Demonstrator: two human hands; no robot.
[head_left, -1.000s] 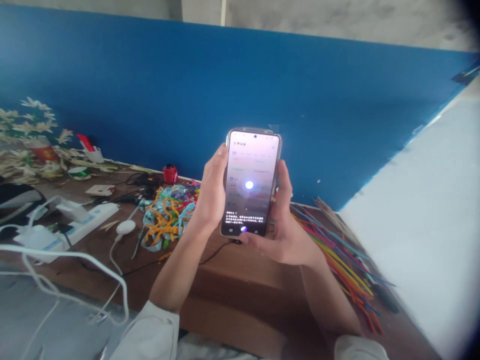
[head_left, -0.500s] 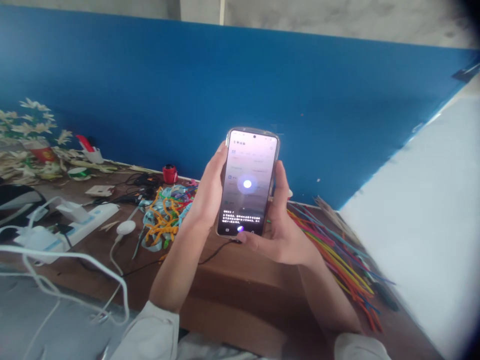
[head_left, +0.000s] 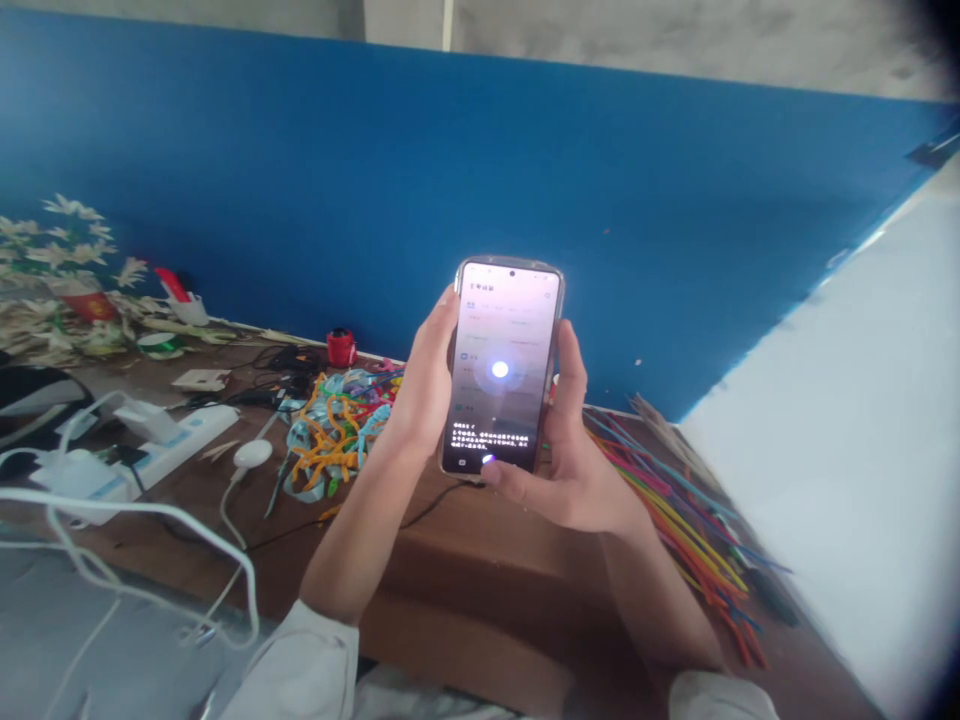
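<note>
A smartphone (head_left: 504,330) in a clear case is held upright above the table, its lit screen facing me. The screen has a pale upper part, a bright round spot in the middle and lines of small text low down. Along the phone's left edge my left hand (head_left: 427,385) is closed on it, with most fingers hidden behind. My right hand (head_left: 574,455) grips the lower right side. Its thumb lies over the bottom of the screen, at a small purple glowing button.
On the brown table (head_left: 480,560) lie a tangle of coloured pipe cleaners (head_left: 337,430), straight pipe cleaners (head_left: 682,490) and a white power strip (head_left: 172,455) with cables. Artificial flowers (head_left: 67,250) stand at the far left. A blue partition (head_left: 337,180) rises behind.
The phone and both hands have shifted very slightly to the right in view. The right thumb stays at the bottom of the screen, and the grip is the same.
</note>
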